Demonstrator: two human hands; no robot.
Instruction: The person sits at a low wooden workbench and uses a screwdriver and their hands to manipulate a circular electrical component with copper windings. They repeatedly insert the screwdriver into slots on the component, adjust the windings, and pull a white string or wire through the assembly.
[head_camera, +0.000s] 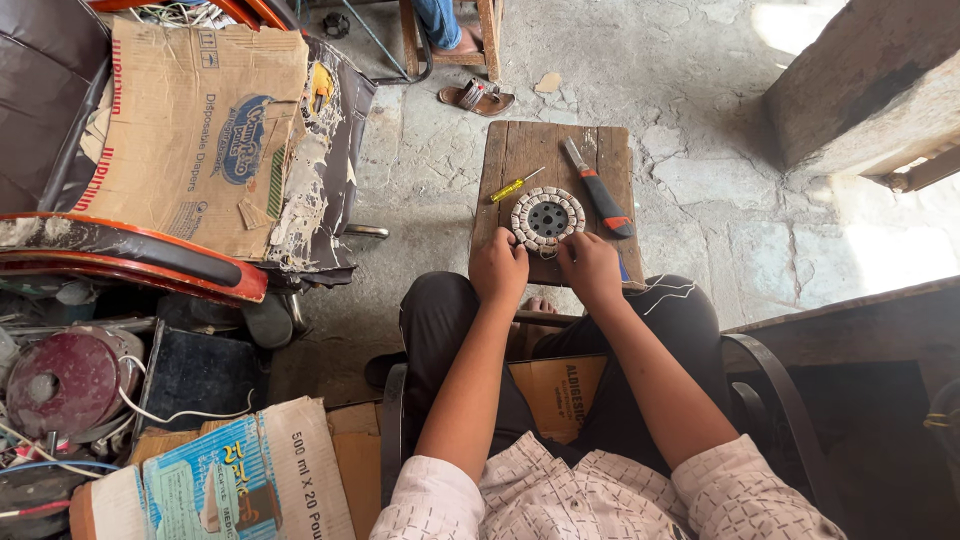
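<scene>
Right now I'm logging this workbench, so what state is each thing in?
Ring-shaped wound part: flat on the wooden board, both hands at its near edge.
Left hand: fingers curled, touching the ring's near left rim.
Right hand: fingers curled at the ring's near right rim.
Yellow-handled screwdriver: lying loose, left of the ring.
Orange-and-black-handled tool: lying loose, right of the ring.
Sandal: lying unworn on the floor.
</scene>
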